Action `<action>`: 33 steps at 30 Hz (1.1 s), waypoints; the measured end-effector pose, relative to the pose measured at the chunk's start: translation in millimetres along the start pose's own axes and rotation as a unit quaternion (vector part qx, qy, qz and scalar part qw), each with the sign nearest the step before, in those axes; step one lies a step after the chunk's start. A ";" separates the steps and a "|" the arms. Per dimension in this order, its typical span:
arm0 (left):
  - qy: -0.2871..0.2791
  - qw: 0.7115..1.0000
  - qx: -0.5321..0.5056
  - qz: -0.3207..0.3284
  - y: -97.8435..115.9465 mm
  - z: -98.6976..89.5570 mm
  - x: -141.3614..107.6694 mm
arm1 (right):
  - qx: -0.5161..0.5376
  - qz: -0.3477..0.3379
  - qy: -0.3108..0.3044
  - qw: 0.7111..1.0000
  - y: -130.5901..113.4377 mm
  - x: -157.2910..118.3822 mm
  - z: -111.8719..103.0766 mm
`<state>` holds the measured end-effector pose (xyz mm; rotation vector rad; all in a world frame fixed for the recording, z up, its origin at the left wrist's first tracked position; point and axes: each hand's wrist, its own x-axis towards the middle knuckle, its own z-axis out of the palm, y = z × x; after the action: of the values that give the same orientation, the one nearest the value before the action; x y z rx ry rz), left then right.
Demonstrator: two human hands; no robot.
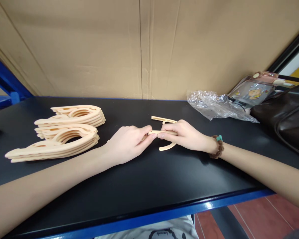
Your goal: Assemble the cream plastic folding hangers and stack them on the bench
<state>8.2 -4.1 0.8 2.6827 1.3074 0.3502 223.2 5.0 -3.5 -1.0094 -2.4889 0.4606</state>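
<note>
My left hand (129,142) and my right hand (185,135) meet above the middle of the black table. Both are closed in a pinch on a beige plastic folding hanger (167,147), thumbs almost touching at its centre. A straight arm of the hanger sticks out behind my right fingers, and a curved piece like a hook shows below them. My palms and fingers hide much of the rest. Left of my left hand lie two stacks of matching folded hangers, a nearer stack (62,151) and a farther stack (89,114).
Crumpled clear plastic (214,104) lies at the back right, beside a clear cup with a printed picture (255,91). A dark leather bag (286,113) takes up the right side. Cardboard (89,49) walls off the back. The black table (144,186) has a blue front edge.
</note>
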 end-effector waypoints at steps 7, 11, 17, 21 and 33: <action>-0.007 1.000 -0.004 -0.003 -0.6 0.4 0.4 | -0.006 -0.006 0.000 1.000 0.3 -0.5 0.0; -0.012 1.000 -0.002 -0.002 -0.8 0.0 -0.3 | -0.007 -0.013 -0.001 1.000 0.9 -0.7 0.3; -0.015 1.000 -0.003 -0.007 -1.1 -0.6 -0.1 | -0.005 -0.015 -0.003 1.000 1.3 -1.0 0.3; -0.010 1.000 -0.001 -0.006 -0.9 -0.3 0.3 | -0.008 -0.014 -0.001 1.000 1.2 -1.1 0.6; -0.011 1.000 -0.001 -0.002 -0.9 0.1 0.8 | -0.014 -0.015 -0.001 1.000 1.7 -0.3 0.5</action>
<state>8.0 -2.9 0.6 2.6735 1.3065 0.3216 224.1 5.9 -4.9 -0.9806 -2.5159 0.4197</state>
